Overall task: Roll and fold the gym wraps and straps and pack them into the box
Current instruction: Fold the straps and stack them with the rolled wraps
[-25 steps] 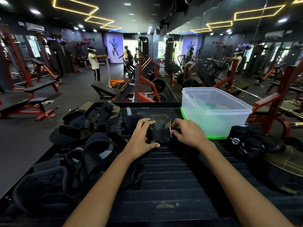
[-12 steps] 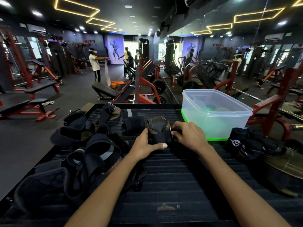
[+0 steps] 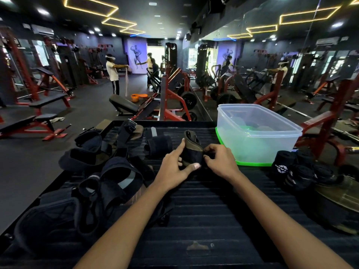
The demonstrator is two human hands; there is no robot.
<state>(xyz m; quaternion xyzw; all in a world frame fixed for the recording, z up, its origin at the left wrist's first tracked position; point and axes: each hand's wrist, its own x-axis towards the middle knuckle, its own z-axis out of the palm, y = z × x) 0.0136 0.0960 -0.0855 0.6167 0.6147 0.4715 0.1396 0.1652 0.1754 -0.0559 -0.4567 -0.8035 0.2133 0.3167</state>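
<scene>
A dark strap with an olive leather pad (image 3: 191, 150) stands curled up on the black ribbed table (image 3: 204, 210). My left hand (image 3: 174, 167) holds its left side, thumb under the front edge and forefinger up along the pad. My right hand (image 3: 218, 160) pinches its right end. A clear plastic box (image 3: 256, 133) sits on a green lid just right of my hands. A rolled black wrap (image 3: 158, 145) lies behind my left hand. A heap of loose black straps (image 3: 101, 181) covers the table's left side. Rolled black wraps (image 3: 295, 171) lie at the right.
A weight plate (image 3: 342, 199) rests at the table's right edge beside the rolled wraps. Beyond the table are red gym machines, benches (image 3: 33, 123) and people standing far off (image 3: 112, 74). A mirror wall runs along the right.
The strap has gone from lying flat under both hands to curling upright. My left hand shifted from on top of it to its left side; my right hand stayed at the right end.
</scene>
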